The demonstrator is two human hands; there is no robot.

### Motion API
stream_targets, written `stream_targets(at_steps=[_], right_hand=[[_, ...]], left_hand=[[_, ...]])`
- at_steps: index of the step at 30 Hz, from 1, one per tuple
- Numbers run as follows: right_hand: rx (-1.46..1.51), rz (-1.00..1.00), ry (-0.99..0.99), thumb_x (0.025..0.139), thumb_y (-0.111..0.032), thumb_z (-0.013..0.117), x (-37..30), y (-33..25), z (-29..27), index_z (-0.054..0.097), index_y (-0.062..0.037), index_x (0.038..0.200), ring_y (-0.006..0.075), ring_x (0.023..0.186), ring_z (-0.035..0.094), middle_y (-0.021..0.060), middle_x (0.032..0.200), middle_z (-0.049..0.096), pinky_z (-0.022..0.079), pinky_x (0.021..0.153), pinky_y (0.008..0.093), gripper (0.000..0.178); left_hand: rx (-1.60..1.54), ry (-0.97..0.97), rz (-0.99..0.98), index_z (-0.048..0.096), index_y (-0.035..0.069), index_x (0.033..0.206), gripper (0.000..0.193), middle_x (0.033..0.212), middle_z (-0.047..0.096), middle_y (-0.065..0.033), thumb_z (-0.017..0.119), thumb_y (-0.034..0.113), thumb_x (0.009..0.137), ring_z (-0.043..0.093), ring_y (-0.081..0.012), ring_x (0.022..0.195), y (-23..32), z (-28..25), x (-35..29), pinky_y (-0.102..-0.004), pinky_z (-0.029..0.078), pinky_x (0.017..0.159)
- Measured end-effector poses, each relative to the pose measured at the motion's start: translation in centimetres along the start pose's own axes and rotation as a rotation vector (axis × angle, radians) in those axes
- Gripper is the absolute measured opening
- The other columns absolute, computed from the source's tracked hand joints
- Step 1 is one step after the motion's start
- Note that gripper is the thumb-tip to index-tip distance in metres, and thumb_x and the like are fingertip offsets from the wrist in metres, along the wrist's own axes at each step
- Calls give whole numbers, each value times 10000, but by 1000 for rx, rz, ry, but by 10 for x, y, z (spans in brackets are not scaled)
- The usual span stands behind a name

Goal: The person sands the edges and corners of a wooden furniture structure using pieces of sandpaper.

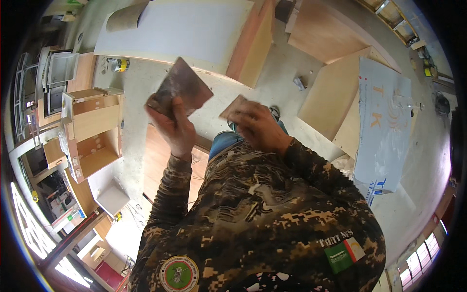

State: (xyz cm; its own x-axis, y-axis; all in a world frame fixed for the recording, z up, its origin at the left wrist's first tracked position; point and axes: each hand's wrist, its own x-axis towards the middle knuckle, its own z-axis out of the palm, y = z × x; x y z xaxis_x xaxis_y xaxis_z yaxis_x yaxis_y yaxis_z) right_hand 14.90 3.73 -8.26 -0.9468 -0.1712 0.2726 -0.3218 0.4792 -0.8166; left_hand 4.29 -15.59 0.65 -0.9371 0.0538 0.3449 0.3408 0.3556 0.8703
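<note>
My left hand (176,130) is raised in front of me, closed on a dark brown square sheet that looks like sandpaper (187,87). The thumb presses on its face, and one corner points away from me. Close by to the right, my right hand (260,125) grips a smaller light-brown flat piece (232,107). Its fingers cover most of that piece, so I cannot make out its kind. A gap separates the two hands. Both are above the floor, short of a white-topped wooden unit (185,31).
A curled brown sheet (125,17) lies on the white top. Wooden boxes (331,92) stand at right, with a blue-grey printed board (384,141) against them. Open cabinet carcasses (97,134) and a yellow-black tin (119,65) are on the left. A wood panel (158,160) lies beside my left forearm.
</note>
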Motion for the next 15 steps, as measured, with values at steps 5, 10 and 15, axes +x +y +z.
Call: stream_targets(at_steps=[5, 10, 15], right_hand=[[190, 159, 436, 949, -89, 510, 24, 39, 35, 516, 3, 1262, 367, 1198, 480, 232, 1292, 475, 389, 1029, 436, 326], [180, 82, 767, 1024, -197, 400, 62, 46, 78, 412, 24, 1320, 358, 1223, 442, 230, 1328, 427, 356, 1054, 432, 369], [68, 156, 782, 1020, -180, 411, 68, 44, 100, 401, 30, 1317, 377, 1223, 437, 239, 1322, 416, 354, 1057, 440, 363]], left_hand=[[-196, 26, -206, 395, -24, 1271, 350, 1192, 527, -127, 560, 74, 978, 507, -186, 1072, -19, -18, 5, -306, 438, 938], [-237, 19, -243, 394, -12, 1300, 362, 1259, 526, -135, 544, 94, 989, 516, -195, 1122, -51, -51, -5, -297, 452, 928], [-245, -8, -336, 401, -3, 1289, 340, 1254, 530, -131, 536, 88, 991, 519, -182, 1112, -70, -75, -11, -299, 456, 925]])
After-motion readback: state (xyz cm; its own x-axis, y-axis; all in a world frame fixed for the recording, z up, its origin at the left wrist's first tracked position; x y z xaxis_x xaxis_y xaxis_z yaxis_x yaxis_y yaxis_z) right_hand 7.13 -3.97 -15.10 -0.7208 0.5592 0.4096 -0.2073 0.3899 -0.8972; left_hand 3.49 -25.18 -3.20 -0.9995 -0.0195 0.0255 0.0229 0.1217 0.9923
